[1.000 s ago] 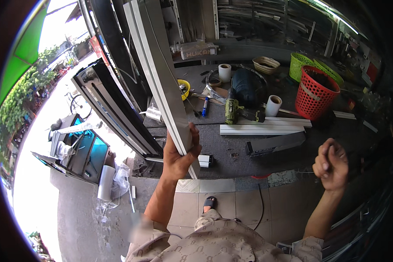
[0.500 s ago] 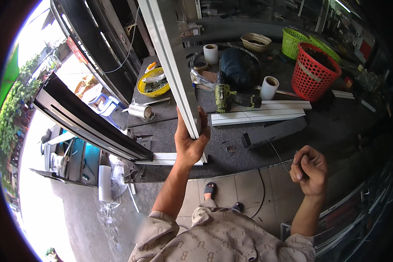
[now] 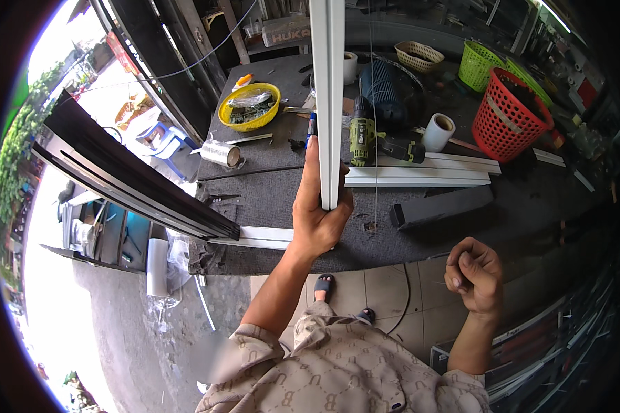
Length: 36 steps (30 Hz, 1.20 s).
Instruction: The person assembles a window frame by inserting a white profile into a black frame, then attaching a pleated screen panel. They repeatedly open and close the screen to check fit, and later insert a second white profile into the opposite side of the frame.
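My left hand point(image 3: 315, 224) is closed round the lower end of a long white aluminium profile point(image 3: 328, 103), which stands nearly upright in front of me and runs out past the top of the view. To the right, my right hand point(image 3: 477, 277) is raised with its fingers curled and the thumb pressed against them. Whatever it may be pinching is too small to make out. Just beyond the left hand lies a blue marker point(image 3: 312, 125), partly hidden by the profile. A green cordless drill point(image 3: 362, 141) sits on the bench to the profile's right.
A dark carpeted bench point(image 3: 275, 179) holds white profiles point(image 3: 420, 177), a dark grey profile point(image 3: 444, 205), a yellow bowl point(image 3: 273, 118), a red basket point(image 3: 506, 131) and a plastic film roll point(image 3: 438, 133). Dark long profiles point(image 3: 138, 172) lean at the left, by a short white profile point(image 3: 265, 237).
The white profile has swung from a leftward lean to nearly upright, and my left hand has shifted slightly right with it. My right hand stays curled, a little further left and lower.
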Available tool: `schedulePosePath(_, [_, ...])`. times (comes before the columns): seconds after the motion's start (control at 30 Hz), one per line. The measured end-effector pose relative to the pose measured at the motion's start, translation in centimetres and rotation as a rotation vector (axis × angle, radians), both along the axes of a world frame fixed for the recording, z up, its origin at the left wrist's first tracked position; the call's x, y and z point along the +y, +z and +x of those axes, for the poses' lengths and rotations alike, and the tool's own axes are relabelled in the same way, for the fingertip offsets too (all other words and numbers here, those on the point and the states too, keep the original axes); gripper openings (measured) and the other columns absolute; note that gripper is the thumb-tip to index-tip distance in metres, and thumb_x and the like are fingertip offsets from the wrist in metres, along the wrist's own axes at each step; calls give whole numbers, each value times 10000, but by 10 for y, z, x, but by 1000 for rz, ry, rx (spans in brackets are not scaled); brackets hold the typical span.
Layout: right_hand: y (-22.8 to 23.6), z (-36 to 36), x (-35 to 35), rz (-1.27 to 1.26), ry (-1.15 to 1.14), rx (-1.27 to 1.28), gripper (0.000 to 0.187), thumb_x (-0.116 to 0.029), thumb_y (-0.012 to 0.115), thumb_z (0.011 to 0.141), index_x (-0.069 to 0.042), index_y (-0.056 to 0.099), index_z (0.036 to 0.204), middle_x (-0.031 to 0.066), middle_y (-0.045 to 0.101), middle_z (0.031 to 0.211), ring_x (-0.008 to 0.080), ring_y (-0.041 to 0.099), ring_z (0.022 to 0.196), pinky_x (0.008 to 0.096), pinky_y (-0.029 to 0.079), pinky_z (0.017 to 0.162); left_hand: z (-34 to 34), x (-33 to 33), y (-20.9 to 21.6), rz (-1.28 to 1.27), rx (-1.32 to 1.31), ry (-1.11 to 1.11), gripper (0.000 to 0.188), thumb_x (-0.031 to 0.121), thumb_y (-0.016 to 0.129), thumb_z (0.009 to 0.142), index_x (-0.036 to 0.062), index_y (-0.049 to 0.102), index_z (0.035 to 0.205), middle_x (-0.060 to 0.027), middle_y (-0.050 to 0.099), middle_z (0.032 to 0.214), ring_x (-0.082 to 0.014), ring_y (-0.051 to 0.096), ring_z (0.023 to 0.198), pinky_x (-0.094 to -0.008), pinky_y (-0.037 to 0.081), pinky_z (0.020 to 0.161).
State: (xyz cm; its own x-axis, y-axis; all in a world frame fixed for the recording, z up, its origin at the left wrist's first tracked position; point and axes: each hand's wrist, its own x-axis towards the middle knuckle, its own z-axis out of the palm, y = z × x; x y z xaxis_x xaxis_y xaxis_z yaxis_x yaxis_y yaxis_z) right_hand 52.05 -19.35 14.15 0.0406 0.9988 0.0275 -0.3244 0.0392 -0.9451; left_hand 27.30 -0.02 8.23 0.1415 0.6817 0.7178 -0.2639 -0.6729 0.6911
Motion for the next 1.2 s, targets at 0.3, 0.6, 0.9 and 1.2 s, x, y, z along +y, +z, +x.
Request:
schedulePosePath(0.3, [-17, -14, 9, -157, 10, -204, 197, -171, 658, 1070, 17, 716, 1062, 35, 639, 726, 37, 509, 603, 201, 380, 542, -4, -7, -37, 76, 142, 16, 1002, -164, 635, 739, -18, 291, 1669, -267, 597, 1285, -381, 633, 1053, -445, 513, 997])
schedulePosePath(0.6, [-21, 33, -3, -258, -114, -1128, 415, -297, 830, 951, 63, 752, 1143, 174, 802, 934, 238, 786, 892, 365, 609, 826, -8, -14, -35, 30, 111, -1, 1023, -191, 546, 806, -16, 102, 1711, -137, 616, 1151, -156, 600, 918, -290, 553, 783])
schedulePosePath(0.9, [-52, 110, 76, 180, -114, -1761, 747, -136, 914, 737, -78, 615, 1419, 183, 602, 1429, 340, 505, 1422, 528, 347, 1180, -11, -31, -22, -108, 176, 11, 1034, 29, 764, 852, -4, 158, 1689, -155, 596, 1269, -249, 615, 1120, -421, 513, 1014])
schedulePosePath(1.2, [-14, 118, 86, 336, -225, -1545, 574, -96, 898, 712, -66, 711, 1254, 152, 652, 1151, 375, 612, 1179, 489, 440, 1050, -132, -65, 47, 366, 169, 782, 880, 375, 850, 858, -31, 464, 1537, -223, 534, 1432, -323, 556, 1305, -454, 490, 1038])
